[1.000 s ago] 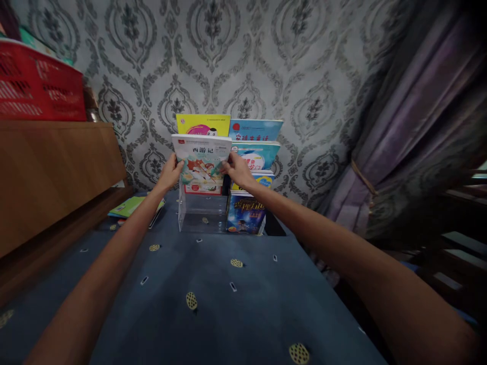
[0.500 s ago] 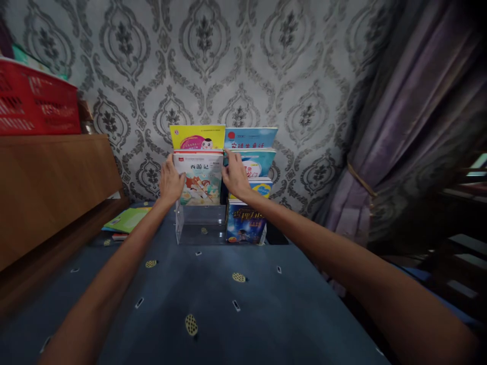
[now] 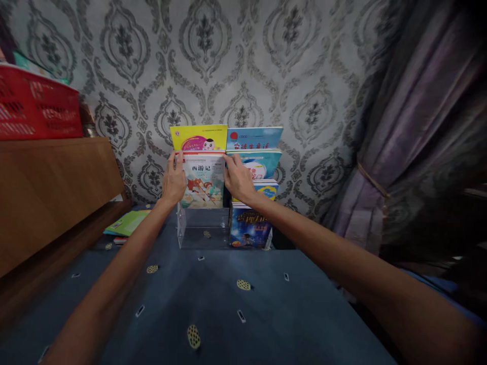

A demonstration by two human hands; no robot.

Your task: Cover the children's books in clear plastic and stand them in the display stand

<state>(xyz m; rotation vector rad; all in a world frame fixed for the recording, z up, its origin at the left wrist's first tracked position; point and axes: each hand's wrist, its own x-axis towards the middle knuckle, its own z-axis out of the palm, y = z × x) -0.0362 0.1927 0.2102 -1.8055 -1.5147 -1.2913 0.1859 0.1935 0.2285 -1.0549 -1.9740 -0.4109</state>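
Observation:
A picture book [image 3: 203,185] with a pale cover, a red top edge and large Chinese characters stands upright in the left column of a clear acrylic book rack [image 3: 181,228]. My left hand [image 3: 174,181] grips its left side, fingers towards the upper corner. At its upper right edge, my right hand [image 3: 239,178] is closed, the fingertips partly hidden. Behind it rises a yellow book [image 3: 198,133]. The right column holds a light-blue book [image 3: 258,138], a teal book [image 3: 272,161], a blue-and-yellow book [image 3: 269,191] and a dark-blue book [image 3: 249,230] in front.
Under the rack lies a dark-blue patterned tablecloth [image 3: 213,299]. Green booklets [image 3: 129,223] are stacked at the left, beside a wooden cabinet [image 3: 57,197] bearing a red basket [image 3: 41,109]. Patterned wallpaper is behind; a tied purple curtain [image 3: 376,152] hangs at right.
The camera view has shifted slightly. Both hands remain at the sides of the pale picture book, which stays in the rack; the left fingers have shifted a little at its upper corner.

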